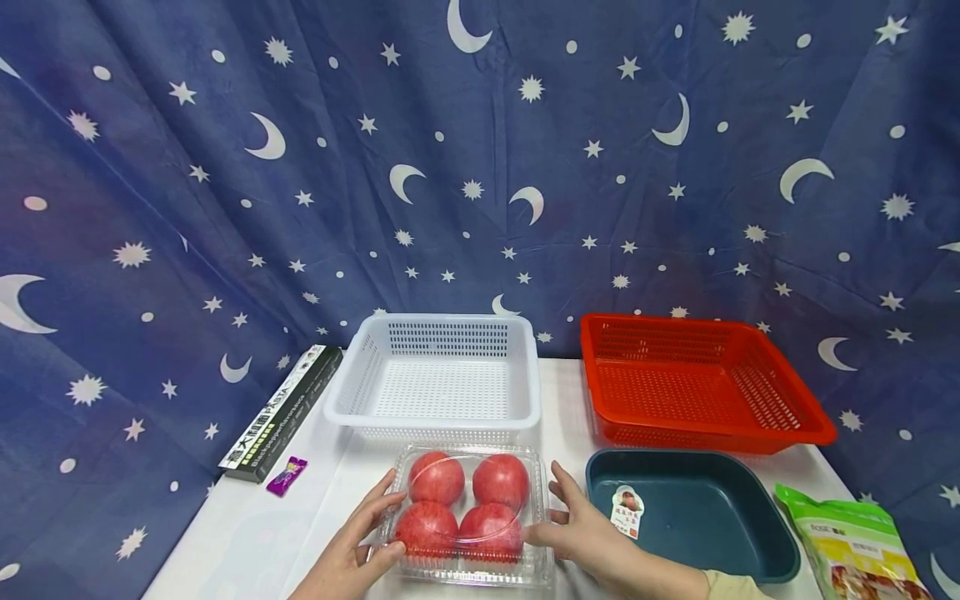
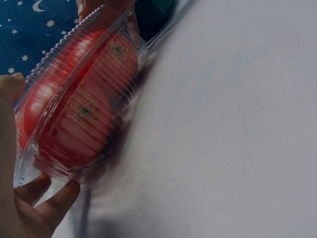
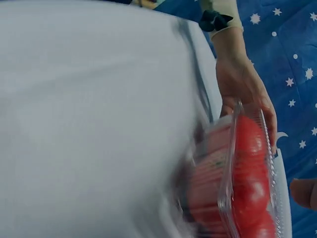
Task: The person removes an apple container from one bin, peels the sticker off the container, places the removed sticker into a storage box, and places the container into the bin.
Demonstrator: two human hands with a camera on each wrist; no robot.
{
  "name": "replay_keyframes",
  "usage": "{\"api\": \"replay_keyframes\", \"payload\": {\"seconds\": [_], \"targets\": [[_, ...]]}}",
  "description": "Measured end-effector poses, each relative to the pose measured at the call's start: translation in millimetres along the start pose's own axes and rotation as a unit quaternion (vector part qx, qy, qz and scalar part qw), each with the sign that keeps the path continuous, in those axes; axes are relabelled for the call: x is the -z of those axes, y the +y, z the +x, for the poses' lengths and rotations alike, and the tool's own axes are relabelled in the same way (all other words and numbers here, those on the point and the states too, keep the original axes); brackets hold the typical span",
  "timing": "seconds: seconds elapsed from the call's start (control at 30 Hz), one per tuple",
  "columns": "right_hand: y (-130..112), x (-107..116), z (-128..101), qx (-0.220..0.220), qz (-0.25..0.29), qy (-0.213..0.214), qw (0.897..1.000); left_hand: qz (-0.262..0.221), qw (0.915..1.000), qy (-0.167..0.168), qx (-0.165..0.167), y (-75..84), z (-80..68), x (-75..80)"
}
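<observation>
A clear plastic clamshell box (image 1: 471, 569) with several red apples (image 1: 491, 532) sits at the front of the white table. My left hand (image 1: 352, 537) holds its left end, thumb at the front and fingers along the side. In the left wrist view, two fingertips (image 2: 62, 203) touch the box's lower edge. My right hand (image 1: 581, 529) is at the box's right end, fingers loosely bent. In the right wrist view its thumb (image 3: 304, 192) shows apart from the lid. The rest of that hand is out of that view.
Behind the box stand a white basket (image 1: 531, 375) and a red basket (image 1: 813, 425). A dark blue tub (image 1: 693, 521) with a sticker is to the right, beside a green and yellow bag (image 1: 855, 546). A pasta box (image 1: 281, 417) and a purple packet (image 1: 287, 476) lie at left.
</observation>
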State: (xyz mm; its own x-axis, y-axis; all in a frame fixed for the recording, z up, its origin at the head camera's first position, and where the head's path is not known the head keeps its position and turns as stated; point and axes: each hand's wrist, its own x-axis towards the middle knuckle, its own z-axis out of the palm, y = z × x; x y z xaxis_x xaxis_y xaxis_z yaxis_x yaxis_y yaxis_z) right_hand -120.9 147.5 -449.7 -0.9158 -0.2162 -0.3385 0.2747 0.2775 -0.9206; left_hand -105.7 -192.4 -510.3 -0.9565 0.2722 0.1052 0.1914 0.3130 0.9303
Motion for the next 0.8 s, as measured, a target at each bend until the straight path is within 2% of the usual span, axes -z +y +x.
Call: {"api": "replay_keyframes", "payload": {"seconds": [0.23, 0.43, 0.47, 0.53, 0.6, 0.7, 0.8], "targets": [[5.5, -6.1, 8.4, -0.059, 0.060, -0.006, 0.996, -0.009, 0.9999, 0.010, -0.006, 2.8, 0.6, -2.6], [9.1, -9.3, 15.2, -0.081, 0.087, -0.007, 0.993, -0.005, 0.9990, 0.041, -0.018, 9.3, 0.8, -7.9], [9.5, -9.6, 16.1, -0.083, 0.089, -0.007, 0.992, -0.012, 0.9988, 0.046, -0.011, 10.6, 0.6, -8.6], [10.3, -9.8, 17.7, -0.087, 0.092, -0.007, 0.992, -0.034, 0.9982, 0.047, 0.013, 13.1, 0.4, -9.0], [10.8, -9.7, 19.0, -0.091, 0.095, -0.009, 0.991, -0.054, 0.9963, 0.042, 0.052, 15.5, 0.7, -7.6], [11.8, -9.7, 19.6, -0.092, 0.101, -0.010, 0.991, -0.069, 0.9895, 0.031, 0.124, 18.0, 2.7, -3.2], [13.1, -10.6, 19.1, -0.084, 0.109, -0.012, 0.990, -0.081, 0.9824, 0.012, 0.168, 18.8, 6.6, 1.8]]}}
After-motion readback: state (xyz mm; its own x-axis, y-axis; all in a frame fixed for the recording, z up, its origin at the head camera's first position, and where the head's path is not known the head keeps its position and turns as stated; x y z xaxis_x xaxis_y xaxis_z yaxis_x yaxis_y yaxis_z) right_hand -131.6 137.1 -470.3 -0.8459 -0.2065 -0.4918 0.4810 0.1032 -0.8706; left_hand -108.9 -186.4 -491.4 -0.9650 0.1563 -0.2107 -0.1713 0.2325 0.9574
